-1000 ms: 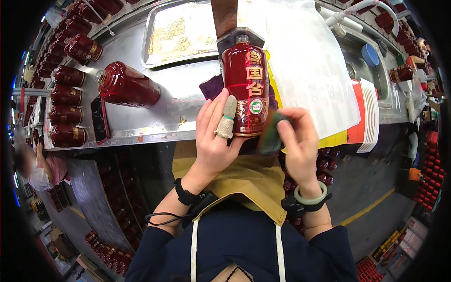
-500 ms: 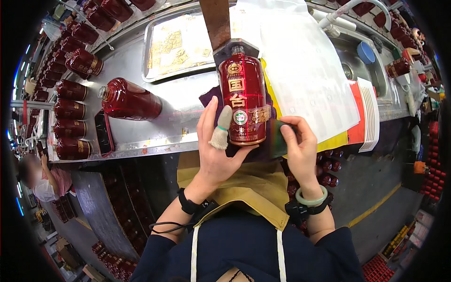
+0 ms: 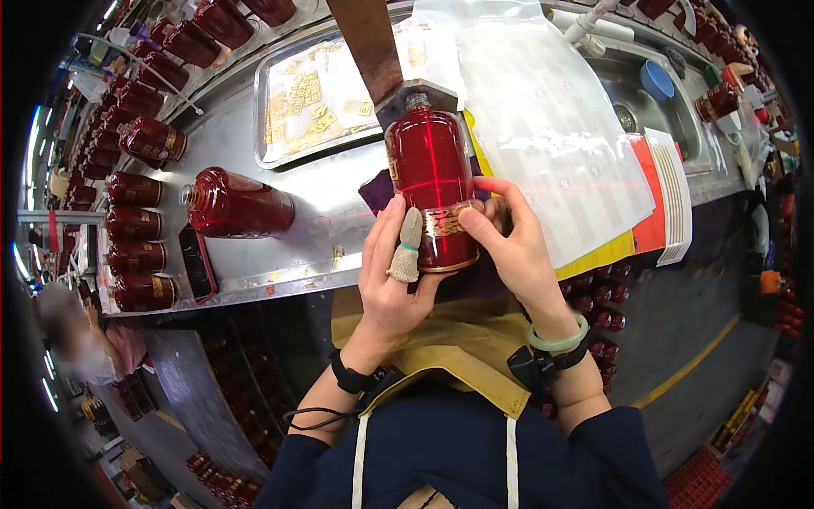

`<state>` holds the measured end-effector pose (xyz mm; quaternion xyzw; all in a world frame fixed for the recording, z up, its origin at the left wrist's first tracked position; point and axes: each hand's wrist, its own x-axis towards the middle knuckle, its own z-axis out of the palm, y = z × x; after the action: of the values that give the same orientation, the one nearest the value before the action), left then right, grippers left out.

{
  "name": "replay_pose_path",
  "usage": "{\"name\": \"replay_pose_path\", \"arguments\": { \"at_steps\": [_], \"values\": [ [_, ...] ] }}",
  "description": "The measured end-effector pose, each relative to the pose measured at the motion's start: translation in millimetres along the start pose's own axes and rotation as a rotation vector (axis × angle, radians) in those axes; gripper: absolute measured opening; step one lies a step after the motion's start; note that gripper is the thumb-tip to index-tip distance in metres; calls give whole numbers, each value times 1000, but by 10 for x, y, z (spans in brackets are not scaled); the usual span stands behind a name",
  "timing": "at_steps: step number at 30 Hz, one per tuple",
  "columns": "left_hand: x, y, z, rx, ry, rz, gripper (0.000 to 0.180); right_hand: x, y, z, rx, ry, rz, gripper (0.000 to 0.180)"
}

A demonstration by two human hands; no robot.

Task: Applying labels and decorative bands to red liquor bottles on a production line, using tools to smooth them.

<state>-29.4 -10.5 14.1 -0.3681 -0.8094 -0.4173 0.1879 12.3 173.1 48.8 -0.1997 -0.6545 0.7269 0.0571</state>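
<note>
A dark red glass bottle (image 3: 428, 157) lies with its neck away from me, its base toward me and a laser line running down it. Round its lower part runs a gold patterned band (image 3: 443, 222). My left hand (image 3: 392, 284) is closed on the bottle's left side, with the thumb at the base; one finger wears a grey cloth finger cot (image 3: 409, 237). On the right, my right hand (image 3: 511, 242) is closed on the bottle too, its thumb pressing the band's end. Its other fingers are partly hidden behind the glass. A dark purple cloth (image 3: 373, 193) shows beside the bottle.
A metal tray (image 3: 263, 110) with gold label pieces stands behind left. Another red bottle (image 3: 237, 204) lies left, near a black-and-red holder (image 3: 197, 263). White translucent sheets (image 3: 560, 144) cover the right side, before a sink (image 3: 691, 140) with a blue bowl (image 3: 657, 80).
The bottle has turned about its length, its printed front moving left out of sight. My right hand has moved from a dark green flat piece, now unseen, onto the bottle and its band.
</note>
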Motion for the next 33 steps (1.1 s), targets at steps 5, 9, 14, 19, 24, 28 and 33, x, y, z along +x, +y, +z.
{"name": "replay_pose_path", "arguments": {
  "at_steps": [5,9,14,19,24,28,33],
  "values": [
    [-42,-33,5,-59,-40,-66,72,55,9,-65,80,-55,54,60],
    [-29,-28,5,-49,-52,-48,70,46,-32,-57,-23,-49,74,60],
    [-51,-18,2,-33,-41,-79,64,42,-53,-43,-2,-63,88,59],
    [-34,1,0,-40,-49,-75,65,34,-45,-50,-3,-60,83,58],
    [-48,-8,2,-37,-51,-83,64,31,-66,-36,14,-57,89,58],
    [-68,-33,-2,-41,-66,-74,68,36,-53,-47,4,-69,80,58],
    [57,191,-116,71,-239,-128,94,-8,-111,-143,215,-86,121,56]
  ]
}}
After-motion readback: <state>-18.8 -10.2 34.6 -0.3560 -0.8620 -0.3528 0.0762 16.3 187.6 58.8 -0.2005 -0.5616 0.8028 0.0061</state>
